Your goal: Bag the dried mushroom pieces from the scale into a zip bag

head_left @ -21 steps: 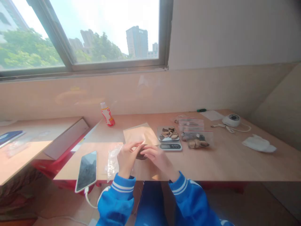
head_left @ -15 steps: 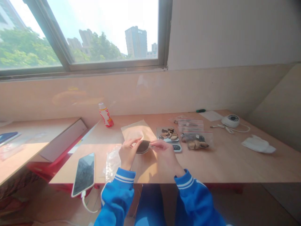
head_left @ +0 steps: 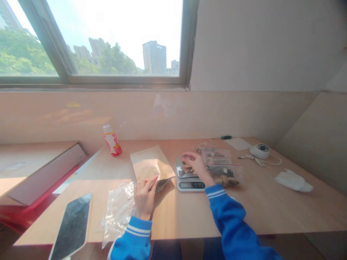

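My left hand (head_left: 145, 196) is closed on the mouth edge of a brown kraft paper pouch (head_left: 148, 162), which lies flat with its dark opening toward me. A small digital kitchen scale (head_left: 189, 185) stands to the right of the pouch. On its plate lie dried brown slices (head_left: 186, 167), perhaps mushroom, partly covered by my right hand (head_left: 196, 164). The fingers of that hand curl down in a pinch at the slices; what is between them is hidden. A crumpled clear plastic bag (head_left: 119, 209) lies left of my left hand.
Zip bags of dried pieces (head_left: 226, 175) lie right of the scale. Farther right are a white round device (head_left: 259, 151) with a cable and a white tissue (head_left: 294, 180). A red-and-white bottle (head_left: 112, 141) stands at back left, a phone (head_left: 73, 224) at front left.
My right hand has left the pouch mouth and moved right onto the scale. My left hand keeps hold of the pouch, now lower and flatter on the table. The view has shifted.
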Action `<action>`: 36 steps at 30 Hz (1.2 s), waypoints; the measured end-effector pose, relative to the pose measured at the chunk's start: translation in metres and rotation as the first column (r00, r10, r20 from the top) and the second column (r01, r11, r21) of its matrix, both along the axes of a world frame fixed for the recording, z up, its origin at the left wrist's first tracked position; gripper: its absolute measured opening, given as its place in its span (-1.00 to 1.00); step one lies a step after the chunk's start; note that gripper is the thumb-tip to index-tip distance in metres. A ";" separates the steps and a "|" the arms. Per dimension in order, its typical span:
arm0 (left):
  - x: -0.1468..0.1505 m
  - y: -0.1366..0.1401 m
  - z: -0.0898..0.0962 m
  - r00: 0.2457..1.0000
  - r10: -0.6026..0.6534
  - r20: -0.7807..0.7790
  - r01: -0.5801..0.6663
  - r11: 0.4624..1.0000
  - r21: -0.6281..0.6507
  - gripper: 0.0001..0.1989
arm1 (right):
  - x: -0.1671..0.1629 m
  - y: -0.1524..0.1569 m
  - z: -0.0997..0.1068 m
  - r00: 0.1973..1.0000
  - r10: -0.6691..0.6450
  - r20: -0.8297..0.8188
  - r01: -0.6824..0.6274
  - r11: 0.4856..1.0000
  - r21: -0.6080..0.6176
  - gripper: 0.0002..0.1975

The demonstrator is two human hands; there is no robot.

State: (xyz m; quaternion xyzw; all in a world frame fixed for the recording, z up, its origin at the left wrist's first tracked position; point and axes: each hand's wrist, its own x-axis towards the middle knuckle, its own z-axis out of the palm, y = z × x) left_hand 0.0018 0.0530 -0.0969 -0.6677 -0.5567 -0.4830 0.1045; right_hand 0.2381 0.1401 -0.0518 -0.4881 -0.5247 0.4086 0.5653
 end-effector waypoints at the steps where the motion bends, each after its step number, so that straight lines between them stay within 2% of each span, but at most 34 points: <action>1: 0.000 0.000 0.000 1.000 0.001 -0.006 -0.001 1.000 0.003 -0.78 | -0.002 0.006 -0.001 1.000 0.006 0.019 -0.006 1.000 0.010 -0.67; 5: 0.000 -0.001 0.000 0.999 0.040 -0.014 -0.040 0.999 0.023 -0.79 | -0.005 0.019 -0.005 0.997 0.048 0.061 -0.050 0.998 0.026 -0.68; 12: 0.001 -0.001 0.000 0.999 0.033 -0.020 -0.033 0.999 0.006 -0.79 | -0.003 0.015 -0.003 0.963 0.160 0.218 -0.161 0.987 -0.014 -0.75; 27: 0.002 0.000 0.000 1.000 0.008 -0.017 -0.008 1.000 0.013 -0.79 | -0.001 0.009 -0.010 0.939 0.138 0.316 -0.170 0.983 0.075 -0.77; 36: 0.002 0.001 -0.003 1.000 0.024 -0.011 -0.024 1.000 0.003 -0.79 | -0.003 0.002 -0.008 0.950 0.127 0.286 -0.131 0.991 -0.006 -0.78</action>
